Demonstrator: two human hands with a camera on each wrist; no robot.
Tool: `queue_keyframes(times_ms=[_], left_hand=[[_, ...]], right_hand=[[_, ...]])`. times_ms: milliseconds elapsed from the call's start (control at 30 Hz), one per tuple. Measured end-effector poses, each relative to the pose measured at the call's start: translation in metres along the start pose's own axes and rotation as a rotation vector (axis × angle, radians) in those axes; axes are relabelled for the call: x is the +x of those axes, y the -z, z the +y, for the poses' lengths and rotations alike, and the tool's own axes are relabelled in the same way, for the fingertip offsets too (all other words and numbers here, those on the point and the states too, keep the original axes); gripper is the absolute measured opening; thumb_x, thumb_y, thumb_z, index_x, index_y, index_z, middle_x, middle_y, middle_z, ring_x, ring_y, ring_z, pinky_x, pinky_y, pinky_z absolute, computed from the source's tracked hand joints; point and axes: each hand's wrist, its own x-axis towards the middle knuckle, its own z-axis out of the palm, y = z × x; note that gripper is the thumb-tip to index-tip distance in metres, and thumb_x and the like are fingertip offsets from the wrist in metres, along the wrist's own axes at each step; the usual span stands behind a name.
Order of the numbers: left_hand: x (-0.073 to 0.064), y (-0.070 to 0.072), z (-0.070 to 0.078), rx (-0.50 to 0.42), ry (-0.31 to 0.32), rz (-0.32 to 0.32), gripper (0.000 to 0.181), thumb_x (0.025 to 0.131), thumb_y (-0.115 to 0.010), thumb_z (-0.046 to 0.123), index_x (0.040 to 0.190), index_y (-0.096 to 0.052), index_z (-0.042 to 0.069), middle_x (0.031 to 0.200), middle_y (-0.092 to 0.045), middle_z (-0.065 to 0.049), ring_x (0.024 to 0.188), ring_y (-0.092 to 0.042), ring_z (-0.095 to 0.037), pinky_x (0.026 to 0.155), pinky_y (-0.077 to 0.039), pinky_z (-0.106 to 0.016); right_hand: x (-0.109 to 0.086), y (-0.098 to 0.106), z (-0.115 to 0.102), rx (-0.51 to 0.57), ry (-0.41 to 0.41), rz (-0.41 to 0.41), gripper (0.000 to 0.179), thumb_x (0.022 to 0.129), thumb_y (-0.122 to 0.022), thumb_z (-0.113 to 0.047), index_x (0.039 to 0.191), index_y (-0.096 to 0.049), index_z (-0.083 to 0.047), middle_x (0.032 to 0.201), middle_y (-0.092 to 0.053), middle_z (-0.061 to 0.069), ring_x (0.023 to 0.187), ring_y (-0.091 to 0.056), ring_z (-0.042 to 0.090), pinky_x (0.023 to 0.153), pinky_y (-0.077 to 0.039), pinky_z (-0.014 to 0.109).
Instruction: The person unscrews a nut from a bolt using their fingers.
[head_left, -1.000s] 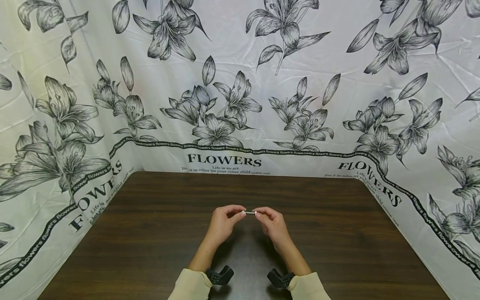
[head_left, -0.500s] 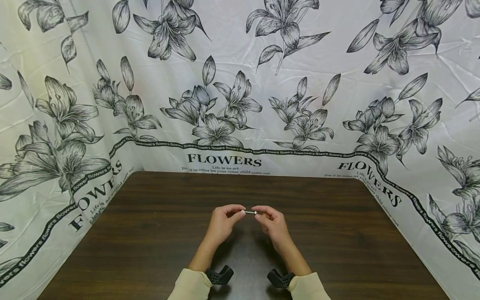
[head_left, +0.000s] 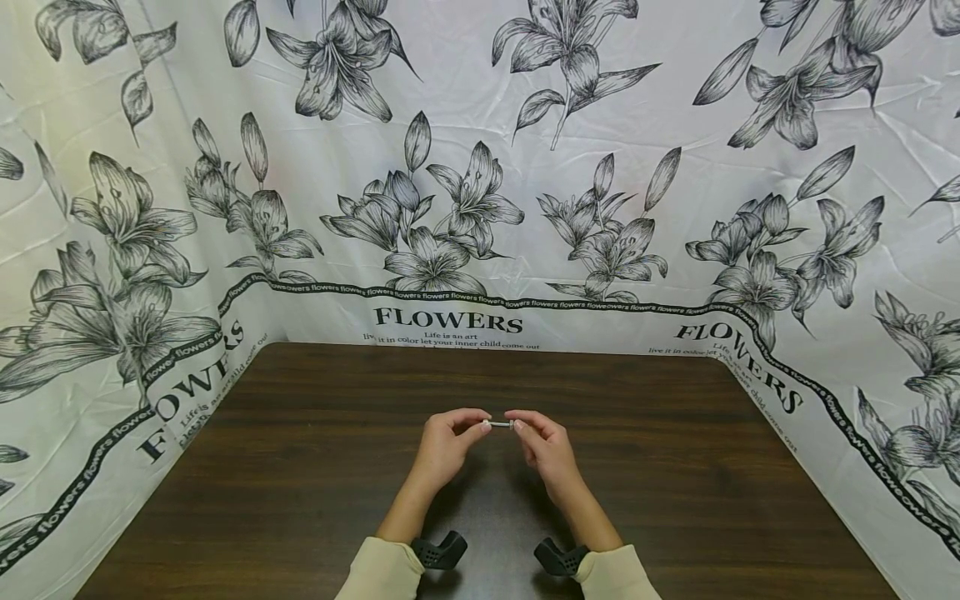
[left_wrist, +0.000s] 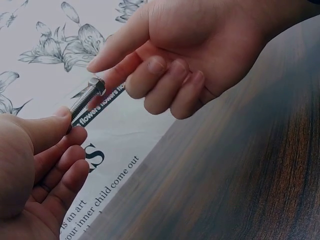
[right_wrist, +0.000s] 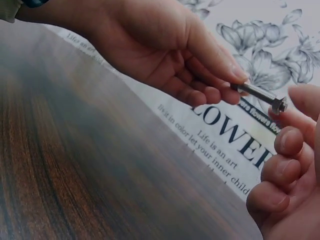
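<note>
In the head view my left hand (head_left: 444, 448) and right hand (head_left: 551, 452) face each other above the table, a small silver bolt (head_left: 501, 424) level between them. My left thumb and forefinger pinch one end of the threaded bolt (left_wrist: 82, 103), hiding that end. A hex nut (left_wrist: 99, 86) sits at the other end, toward my right hand. In both wrist views my right thumb and forefinger are parted around the nut (right_wrist: 278, 105), with a gap at the thumb. My other right fingers are curled toward the palm.
The dark wood-grain table (head_left: 315, 500) extends under both forearms. A white cloth (head_left: 525, 242) printed with lilies and lettering hangs behind it and along both sides. Each wrist carries a black camera mount (head_left: 441, 552) beside a pale yellow sleeve (head_left: 384, 570).
The right thumb and forefinger shift around the nut: they close on it at first, spread apart half a second ago, and now stand slightly rearranged. The left hand stays still.
</note>
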Motion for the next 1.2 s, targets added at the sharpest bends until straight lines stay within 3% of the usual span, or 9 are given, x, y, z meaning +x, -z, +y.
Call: queue_keyframes(times_ms=[133, 333, 400, 533, 800, 1000, 1200], left_hand=[[0.0, 0.0, 0.0, -0.008, 0.005, -0.005, 0.007, 0.085, -0.075, 0.007, 0.092, -0.075, 0.008, 0.08, -0.07, 0.003, 0.071, -0.06, -0.012, 0.064, -0.048, -0.026], [-0.009, 0.004, 0.038, 0.007, -0.008, -0.019, 0.009, 0.084, -0.072, -0.001, 0.093, -0.073, 0.0, 0.082, -0.07, -0.011, 0.072, -0.059, -0.02, 0.064, -0.047, -0.024], [-0.011, 0.005, 0.045, 0.02, -0.016, -0.023, 0.009, 0.084, -0.071, -0.003, 0.093, -0.073, -0.002, 0.082, -0.07, -0.013, 0.071, -0.058, -0.021, 0.063, -0.046, -0.023], [-0.011, 0.004, 0.042, 0.027, -0.026, -0.026, 0.009, 0.084, -0.071, -0.003, 0.093, -0.073, -0.002, 0.083, -0.07, -0.014, 0.071, -0.059, -0.021, 0.063, -0.046, -0.023], [-0.002, -0.002, 0.003, 0.022, -0.013, -0.006, 0.009, 0.084, -0.074, 0.003, 0.093, -0.074, 0.004, 0.083, -0.071, -0.005, 0.071, -0.06, -0.016, 0.063, -0.048, -0.025], [-0.001, 0.0, -0.001, 0.001, -0.021, -0.012, 0.008, 0.085, -0.075, 0.009, 0.092, -0.075, 0.008, 0.082, -0.071, 0.0, 0.072, -0.061, -0.012, 0.064, -0.049, -0.026], [0.0, 0.001, 0.0, 0.019, 0.004, -0.02, 0.01, 0.086, -0.075, 0.009, 0.095, -0.075, 0.006, 0.083, -0.071, 0.004, 0.074, -0.062, -0.012, 0.066, -0.05, -0.027]], right_hand=[[-0.001, -0.002, -0.002, -0.02, -0.063, 0.025, 0.032, 0.101, -0.054, -0.019, 0.107, -0.063, 0.011, 0.056, -0.038, -0.001, 0.045, -0.031, 0.007, 0.043, -0.025, 0.021], [-0.003, -0.004, -0.012, -0.023, -0.186, 0.005, 0.041, 0.104, -0.048, -0.019, 0.094, -0.059, 0.019, 0.05, -0.033, -0.001, 0.04, -0.026, 0.007, 0.04, -0.023, 0.021], [0.0, -0.003, -0.003, -0.019, -0.196, 0.023, 0.04, 0.103, -0.051, -0.021, 0.09, -0.061, 0.016, 0.048, -0.033, -0.003, 0.04, -0.025, 0.007, 0.04, -0.022, 0.022], [0.001, -0.002, 0.004, -0.008, -0.187, 0.034, 0.039, 0.1, -0.056, -0.023, 0.088, -0.061, 0.014, 0.048, -0.032, -0.005, 0.04, -0.023, 0.007, 0.039, -0.021, 0.022], [0.001, -0.003, 0.004, 0.027, -0.173, 0.029, 0.029, 0.099, -0.057, -0.017, 0.089, -0.064, 0.01, 0.049, -0.032, -0.003, 0.04, -0.024, 0.007, 0.04, -0.021, 0.022], [0.0, -0.004, 0.003, 0.072, -0.13, 0.052, 0.013, 0.096, -0.061, -0.012, 0.088, -0.067, -0.003, 0.053, -0.034, -0.001, 0.041, -0.026, 0.007, 0.04, -0.023, 0.021], [-0.002, -0.003, 0.002, 0.106, -0.056, 0.012, 0.024, 0.096, -0.059, -0.006, 0.107, -0.059, 0.015, 0.055, -0.037, -0.002, 0.042, -0.03, 0.005, 0.041, -0.025, 0.021]])
